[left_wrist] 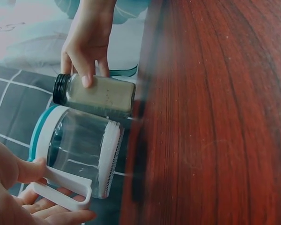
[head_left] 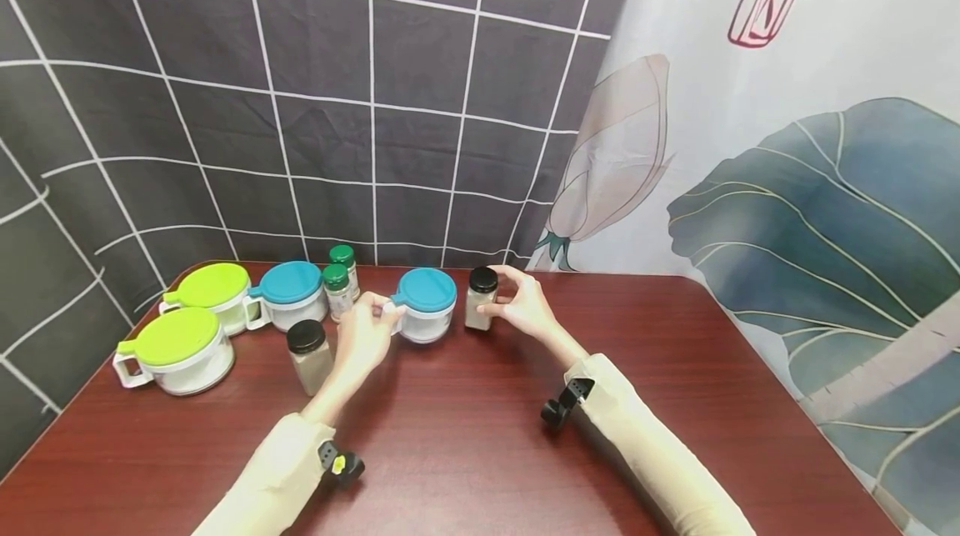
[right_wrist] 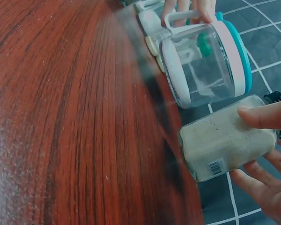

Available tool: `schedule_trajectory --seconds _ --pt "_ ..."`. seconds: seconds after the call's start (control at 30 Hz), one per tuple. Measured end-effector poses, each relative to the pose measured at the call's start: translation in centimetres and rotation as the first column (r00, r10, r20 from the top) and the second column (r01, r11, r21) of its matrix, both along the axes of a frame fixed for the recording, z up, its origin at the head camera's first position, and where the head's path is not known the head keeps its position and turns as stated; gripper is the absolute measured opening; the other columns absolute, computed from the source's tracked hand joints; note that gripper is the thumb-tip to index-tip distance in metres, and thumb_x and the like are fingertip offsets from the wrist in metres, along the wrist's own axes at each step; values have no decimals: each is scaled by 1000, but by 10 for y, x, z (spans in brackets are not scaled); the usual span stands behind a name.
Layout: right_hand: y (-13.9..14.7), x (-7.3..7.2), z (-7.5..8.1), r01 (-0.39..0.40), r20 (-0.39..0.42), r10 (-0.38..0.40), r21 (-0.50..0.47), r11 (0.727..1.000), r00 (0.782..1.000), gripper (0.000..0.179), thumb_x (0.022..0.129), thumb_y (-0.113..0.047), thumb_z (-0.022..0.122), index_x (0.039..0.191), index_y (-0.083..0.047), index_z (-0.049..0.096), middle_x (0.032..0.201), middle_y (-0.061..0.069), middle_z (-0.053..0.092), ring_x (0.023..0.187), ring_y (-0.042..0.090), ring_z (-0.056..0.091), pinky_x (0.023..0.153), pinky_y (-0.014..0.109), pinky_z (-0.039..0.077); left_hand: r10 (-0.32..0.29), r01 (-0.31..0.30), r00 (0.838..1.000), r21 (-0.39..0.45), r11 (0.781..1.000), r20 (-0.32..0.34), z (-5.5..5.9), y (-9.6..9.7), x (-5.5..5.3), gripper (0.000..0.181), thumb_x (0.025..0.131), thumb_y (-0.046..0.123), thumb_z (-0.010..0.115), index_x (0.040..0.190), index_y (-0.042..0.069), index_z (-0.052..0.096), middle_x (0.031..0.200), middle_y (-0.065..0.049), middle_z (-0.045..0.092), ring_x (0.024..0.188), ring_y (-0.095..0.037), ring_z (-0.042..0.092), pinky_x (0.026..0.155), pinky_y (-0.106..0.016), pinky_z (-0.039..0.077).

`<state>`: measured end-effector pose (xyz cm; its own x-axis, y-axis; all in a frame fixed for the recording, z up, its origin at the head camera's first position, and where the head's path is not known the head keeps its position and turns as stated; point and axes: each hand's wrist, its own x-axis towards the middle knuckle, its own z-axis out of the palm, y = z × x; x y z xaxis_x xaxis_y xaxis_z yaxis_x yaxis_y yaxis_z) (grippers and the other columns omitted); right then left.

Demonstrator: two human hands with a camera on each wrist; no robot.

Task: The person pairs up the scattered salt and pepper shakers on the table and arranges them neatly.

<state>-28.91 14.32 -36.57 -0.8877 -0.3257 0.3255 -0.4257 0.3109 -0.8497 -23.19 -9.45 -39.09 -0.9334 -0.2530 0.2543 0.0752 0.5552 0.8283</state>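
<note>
My left hand grips the white handle of a clear seasoning jar with a blue lid, thumb on top and fingers beneath. To its right, my right hand holds a square glass spice bottle by its sides, thumb on the near face. Its cap is black, and pale powder fills it; a small barcode shows low on the glass. Jar and bottle stand upright side by side near the table's back edge, a narrow gap between them in the head view.
Left on the table are two green-lidded jars, another blue-lidded jar, two small green-capped bottles and a second black-capped bottle close beside my left forearm. A dark grid-patterned curtain hangs behind.
</note>
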Motion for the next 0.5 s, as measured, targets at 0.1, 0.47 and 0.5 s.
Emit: schedule_trajectory --seconds 0.1,0.47,0.5 --pt "0 -1 1 13 3 -13 9 1000 1000 55 68 11 77 120 9 58 106 31 65 100 41 64 90 50 52 2 -3 1000 11 1000 5 0 2 -2 26 89 22 66 99 -1 60 101 -24 69 97 -37 64 88 -49 46" --pt "3 -8 -1 48 7 -48 11 999 999 54 68 9 78 119 7 60 107 30 66 99 43 64 92 55 49 23 -22 1000 51 998 -10 1 7 -11 25 89 20 65 99 -3 62 98 -24 69 94 -37 64 86 -48 46" --pt "4 -9 -1 46 10 -46 9 999 999 55 68 9 78 119 7 60 108 30 66 99 43 64 92 55 48 26 -26 1000 57 998 -9 0 8 -12 25 89 20 66 99 -3 62 98 -24 69 94 -37 64 86 -48 46"
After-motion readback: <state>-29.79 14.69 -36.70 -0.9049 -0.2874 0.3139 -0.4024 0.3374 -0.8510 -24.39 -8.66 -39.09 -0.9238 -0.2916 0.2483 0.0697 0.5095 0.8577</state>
